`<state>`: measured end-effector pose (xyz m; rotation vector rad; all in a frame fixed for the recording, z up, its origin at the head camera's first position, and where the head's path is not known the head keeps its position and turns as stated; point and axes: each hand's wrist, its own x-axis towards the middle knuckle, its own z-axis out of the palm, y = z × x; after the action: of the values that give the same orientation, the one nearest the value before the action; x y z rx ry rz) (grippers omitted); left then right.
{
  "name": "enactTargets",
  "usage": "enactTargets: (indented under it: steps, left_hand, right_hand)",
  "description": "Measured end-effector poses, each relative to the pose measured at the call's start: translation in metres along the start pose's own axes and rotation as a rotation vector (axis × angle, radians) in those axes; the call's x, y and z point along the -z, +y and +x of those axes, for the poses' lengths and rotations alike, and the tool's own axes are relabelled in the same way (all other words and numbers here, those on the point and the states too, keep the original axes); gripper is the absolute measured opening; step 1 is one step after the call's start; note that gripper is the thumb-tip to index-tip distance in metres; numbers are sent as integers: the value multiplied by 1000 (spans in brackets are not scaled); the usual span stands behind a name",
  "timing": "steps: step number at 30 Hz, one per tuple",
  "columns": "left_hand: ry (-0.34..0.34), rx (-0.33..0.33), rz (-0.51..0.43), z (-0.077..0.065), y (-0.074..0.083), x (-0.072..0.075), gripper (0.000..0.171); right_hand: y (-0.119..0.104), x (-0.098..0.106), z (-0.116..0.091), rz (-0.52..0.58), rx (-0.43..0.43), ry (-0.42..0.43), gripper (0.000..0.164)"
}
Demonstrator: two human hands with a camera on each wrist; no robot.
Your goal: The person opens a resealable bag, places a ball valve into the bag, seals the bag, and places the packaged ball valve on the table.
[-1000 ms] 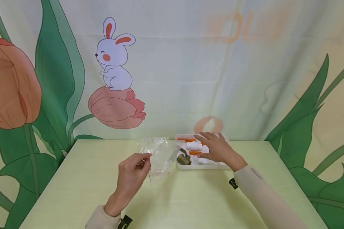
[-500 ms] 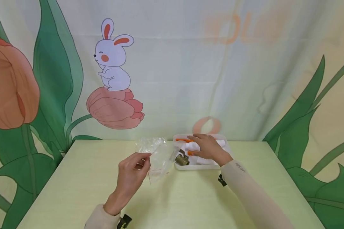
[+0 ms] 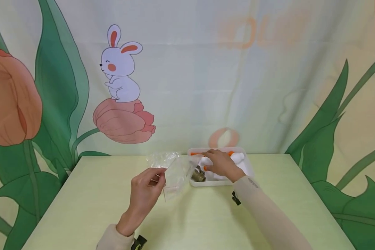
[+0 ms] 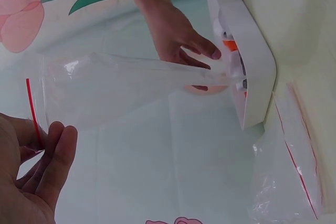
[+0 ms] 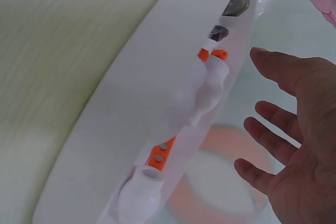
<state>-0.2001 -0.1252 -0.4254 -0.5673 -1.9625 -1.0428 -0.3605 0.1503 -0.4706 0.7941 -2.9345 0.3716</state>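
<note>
My left hand (image 3: 147, 191) pinches a clear zip bag (image 4: 115, 90) at its red-striped edge. The bag stretches out toward the white tray (image 3: 218, 184), and its far corner hangs at the tray's left side. Over the tray is my right hand (image 3: 222, 163), fingers spread and slightly bent, with nothing in its grasp in the right wrist view. Inside lie a brass ball valve (image 3: 198, 174) at the left and white plastic ball valves, one (image 3: 237, 158) at the right and another (image 5: 210, 90) nearer the middle, with orange handles (image 5: 160, 153). The right hand hides part of the contents.
Another clear zip bag (image 4: 291, 166) with red lines lies on the pale green table (image 3: 206, 222), left of the tray. Behind the table's far edge hangs a curtain (image 3: 181, 86) printed with a rabbit and tulips.
My right hand has moved left and lower over the tray, uncovering the white valve at its right. My left hand keeps its pinch on the bag, nearly still.
</note>
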Motion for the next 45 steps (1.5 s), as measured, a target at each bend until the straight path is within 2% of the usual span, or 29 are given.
enactTargets:
  steps: [4,6,13,17,21,31,39,45]
  left_hand:
    - [-1,-1,-6,0,0,0,26]
    - [-1,-2,-15,0,0,-1,26]
    - [-4,-2,-16,-1,-1,-1,25]
    - [-3,-4,-14,-2,-2,-1,26]
    - [-3,-12,-19,-2,-2,-2,26]
    - [4,-16,-17,-2,-2,-4,25]
    - [-11,-19,-20,-3,-3,-6,25]
    - [-7,-11,-1,-3,-4,-4,25]
  right_hand:
    - [3,-8,3,-1,-32,-15,64]
    - [3,-11,5,-29,-20,-24,61]
    - [0,-18,13,-63,19,-60,32]
    - [0,-24,16,-67,39,-47,30]
    - [0,-28,17,-77,80,-44,19]
    - [-2,-30,16,-89,50,-63,12]
    - [0,-37,11,-97,4,-93,18]
    - [0,-44,16,-140,62,-60,23]
